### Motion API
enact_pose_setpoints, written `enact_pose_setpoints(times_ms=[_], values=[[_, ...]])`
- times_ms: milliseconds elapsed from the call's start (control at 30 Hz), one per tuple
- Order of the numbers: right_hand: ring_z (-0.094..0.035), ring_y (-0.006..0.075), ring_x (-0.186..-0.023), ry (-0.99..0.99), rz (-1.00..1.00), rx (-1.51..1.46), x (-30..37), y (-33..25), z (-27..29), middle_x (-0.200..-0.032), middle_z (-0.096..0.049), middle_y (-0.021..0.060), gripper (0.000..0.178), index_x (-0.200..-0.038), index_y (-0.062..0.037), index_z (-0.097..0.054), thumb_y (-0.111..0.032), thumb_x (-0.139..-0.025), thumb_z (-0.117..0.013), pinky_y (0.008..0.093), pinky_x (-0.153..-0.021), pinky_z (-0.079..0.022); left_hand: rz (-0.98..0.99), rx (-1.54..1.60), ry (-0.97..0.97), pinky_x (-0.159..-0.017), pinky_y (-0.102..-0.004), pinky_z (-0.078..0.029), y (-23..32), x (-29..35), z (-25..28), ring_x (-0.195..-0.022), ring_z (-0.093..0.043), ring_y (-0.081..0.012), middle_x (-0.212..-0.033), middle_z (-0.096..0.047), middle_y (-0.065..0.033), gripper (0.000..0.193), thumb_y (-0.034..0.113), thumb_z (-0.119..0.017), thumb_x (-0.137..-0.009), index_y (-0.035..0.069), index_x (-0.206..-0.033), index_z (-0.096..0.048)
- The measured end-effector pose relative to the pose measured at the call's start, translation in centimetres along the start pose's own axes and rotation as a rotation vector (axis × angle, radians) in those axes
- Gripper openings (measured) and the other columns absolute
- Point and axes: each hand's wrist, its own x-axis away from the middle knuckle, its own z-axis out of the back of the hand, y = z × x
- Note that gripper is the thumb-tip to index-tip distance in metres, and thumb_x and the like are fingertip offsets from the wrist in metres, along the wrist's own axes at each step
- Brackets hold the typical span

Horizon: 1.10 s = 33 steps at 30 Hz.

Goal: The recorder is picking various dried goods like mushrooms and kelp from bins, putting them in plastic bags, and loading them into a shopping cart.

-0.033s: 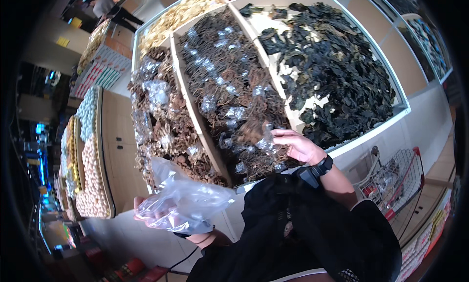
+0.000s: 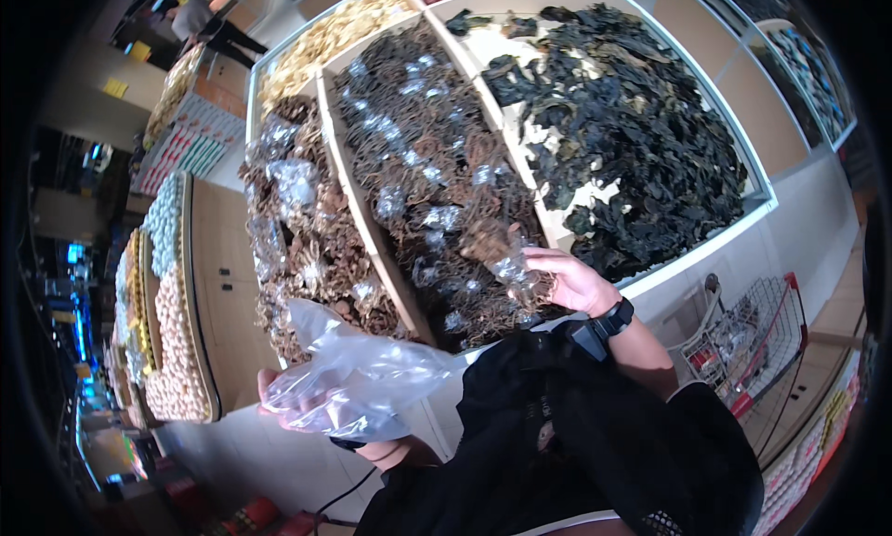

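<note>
My right hand pinches a bundle of dried brown stalks with clear wrap around its middle, just above the near end of the middle compartment. More wrapped bundles of thin dark stalks fill that compartment. My left hand grips a crumpled clear plastic bag in front of the bin, and the bag partly covers its fingers. The bag's upper edge overlaps the left compartment, which holds curly brown dried mushrooms, some wrapped in film.
To the right, a compartment of dark dried leafy pieces adjoins the stalks. A metal shopping cart stands at the lower right. Egg displays line the left side. A person bends at the far upper left.
The bundle in my right hand has tilted slightly and shows more clearly against the stalks. My left hand still holds the bag, nearly in place. The view has shifted a little.
</note>
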Motion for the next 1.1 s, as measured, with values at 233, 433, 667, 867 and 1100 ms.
enact_pose_setpoints(times_ms=[233,433,667,867,1100], values=[[-0.056,0.0344,-0.102,-0.190,0.178,-0.326,5.6,-1.8,2.1,-0.113,-0.056,0.0209,0.048,-0.125,0.0059,-0.043,-0.030,-0.094,-0.037,0.0398,-0.086,-0.047,0.769,1.425,-0.889,-0.050,-0.0273,-0.049,3.6,2.8,-4.1,-0.061,-0.056,-0.0149,-0.072,-0.057,-0.0098,0.023,0.018,-0.064,-0.081,0.001,-0.087,-0.049],[-0.052,0.0421,-0.101,-0.396,0.333,-0.392,8.6,-3.9,1.6,-0.112,-0.049,0.0235,0.054,-0.133,0.0027,-0.031,-0.032,-0.092,-0.037,0.0470,-0.072,-0.051,0.665,0.904,-1.192,-0.061,-0.0211,-0.044,10.1,6.4,-7.8,-0.064,-0.053,-0.0070,-0.073,-0.057,-0.0001,0.006,0.005,-0.061,-0.086,0.000,-0.088,-0.058],[-0.043,0.0444,-0.116,-0.519,0.524,-0.056,8.3,-3.3,-3.1,-0.110,-0.052,0.0165,0.067,-0.134,-0.0108,-0.036,-0.032,-0.078,-0.065,0.0544,-0.089,-0.044,0.817,0.971,-1.253,-0.061,-0.0219,-0.044,10.4,6.8,-8.3,-0.063,-0.054,-0.0081,-0.071,-0.059,-0.0017,0.008,0.008,-0.058,-0.089,0.000,-0.088,-0.057],[-0.049,0.0187,-0.114,-0.322,0.288,0.301,7.3,-0.9,-4.2,-0.125,-0.051,0.0134,0.068,-0.132,0.0075,-0.035,-0.010,-0.075,-0.068,0.0306,-0.101,-0.034,1.144,1.291,-1.197,-0.060,-0.0214,-0.044,9.9,7.3,-7.6,-0.061,-0.055,-0.0096,-0.070,-0.059,-0.0033,0.006,0.007,-0.054,-0.090,0.002,-0.088,-0.056],[-0.048,0.0166,-0.114,-0.211,0.196,0.545,7.2,-1.2,-3.4,-0.122,-0.053,0.0107,0.064,-0.128,0.0051,-0.042,-0.007,-0.072,-0.070,0.0308,-0.098,-0.035,1.225,1.318,-0.999,-0.057,-0.0233,-0.043,10.0,6.9,-7.4,-0.054,-0.047,-0.0080,-0.064,-0.052,-0.0007,0.012,0.015,-0.052,-0.093,0.003,-0.092,-0.054]])
